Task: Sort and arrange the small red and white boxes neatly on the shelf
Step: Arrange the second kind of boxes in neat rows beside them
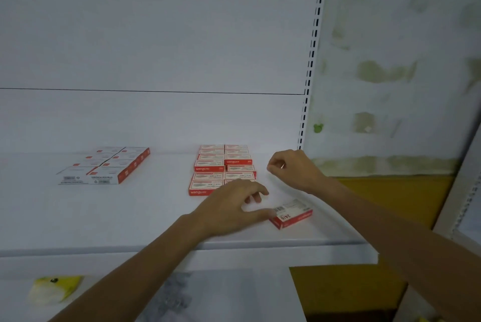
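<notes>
Red-and-white stray box (292,213) lies askew, just right of your left hand (229,207).
Its thumb touches the box's end, fingers relaxed; your right hand (291,168) hangs curled, empty, farther back.

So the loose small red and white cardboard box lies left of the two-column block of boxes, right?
No, the head view shows the loose small red and white cardboard box right of the two-column block of boxes, not left.

White shelf (156,217): red-and-white boxes in two flat blocks, left block (104,165) and right block (221,168), well apart. Loose box (292,215) marked "24/6" lies askew near the front edge. Left hand (231,207) is spread, its thumb touching that box. Right hand (294,168) is curled beside the right block.
</notes>
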A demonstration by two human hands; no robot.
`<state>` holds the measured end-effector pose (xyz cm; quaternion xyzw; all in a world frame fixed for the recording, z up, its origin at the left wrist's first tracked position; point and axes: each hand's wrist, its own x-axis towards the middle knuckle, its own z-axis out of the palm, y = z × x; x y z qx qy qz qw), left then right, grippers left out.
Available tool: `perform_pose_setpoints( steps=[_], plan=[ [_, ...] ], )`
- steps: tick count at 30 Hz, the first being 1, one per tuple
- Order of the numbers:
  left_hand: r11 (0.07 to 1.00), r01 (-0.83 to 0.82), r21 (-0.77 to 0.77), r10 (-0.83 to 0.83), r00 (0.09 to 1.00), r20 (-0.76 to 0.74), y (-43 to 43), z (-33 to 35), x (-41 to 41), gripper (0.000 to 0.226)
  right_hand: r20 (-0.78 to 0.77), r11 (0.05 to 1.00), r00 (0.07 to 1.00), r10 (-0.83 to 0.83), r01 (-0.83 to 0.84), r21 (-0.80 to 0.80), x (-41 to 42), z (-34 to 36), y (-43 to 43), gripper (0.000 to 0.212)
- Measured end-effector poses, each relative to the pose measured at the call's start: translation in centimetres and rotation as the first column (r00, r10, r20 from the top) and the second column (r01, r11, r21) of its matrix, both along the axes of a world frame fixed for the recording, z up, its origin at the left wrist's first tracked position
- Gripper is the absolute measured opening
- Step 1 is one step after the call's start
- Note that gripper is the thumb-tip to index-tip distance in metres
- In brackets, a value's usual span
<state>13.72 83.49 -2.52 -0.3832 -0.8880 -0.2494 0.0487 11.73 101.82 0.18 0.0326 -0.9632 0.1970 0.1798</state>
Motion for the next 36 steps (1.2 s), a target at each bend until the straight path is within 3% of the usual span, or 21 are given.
perform_pose_setpoints(
  steps=[3,6,11,16,18,22,23,26,36],
  plan=[
    [0.996,0.003,-0.089,-0.001,1.0,0.022,1.5,-0.3,0.9,0.061,-0.003,0.999,0.999,-0.045,0.045,0.026,0.5,-0.7,1.1,0.023],
    [0.993,0.006,-0.116,-0.009,1.0,-0.026,2.9,-0.7,1.4,0.058,0.008,0.999,0.999,-0.045,0.045,-0.001,1.1,-1.6,2.1,0.024],
    [0.999,-0.033,0.027,0.034,0.999,-0.026,4.0,-1.0,0.9,0.045,0.025,0.999,0.999,-0.032,0.032,-0.005,2.1,-2.0,3.0,0.022],
    [0.937,-0.166,0.308,0.141,0.985,0.101,4.7,-0.6,-0.1,0.018,-0.053,0.989,0.998,0.021,-0.029,-0.145,2.2,-1.2,3.7,0.043],
    [0.896,-0.235,0.376,0.197,0.971,0.137,5.0,-0.3,-0.6,0.028,-0.103,0.976,0.994,0.045,-0.066,-0.206,2.4,-0.7,3.7,0.047],
    [0.81,-0.348,0.473,0.278,0.937,0.213,5.4,0.1,-1.3,0.03,-0.13,0.945,0.98,0.15,-0.18,-0.272,2.9,-0.6,3.9,0.026],
    [0.776,-0.369,0.511,0.279,0.928,0.247,5.4,0.2,-1.4,0.026,-0.135,0.941,0.976,0.174,-0.205,-0.269,3.0,-0.7,4.0,0.023],
    [0.703,-0.416,0.577,0.296,0.908,0.295,5.8,0.4,-1.6,0.022,-0.159,0.953,0.961,0.224,-0.251,-0.172,2.8,-1.3,4.2,0.044],
    [0.662,-0.455,0.596,0.282,0.888,0.364,5.9,0.5,-1.7,0.027,-0.268,0.953,0.92,0.284,-0.303,-0.029,2.1,-2.2,3.8,0.053]
  ],
)
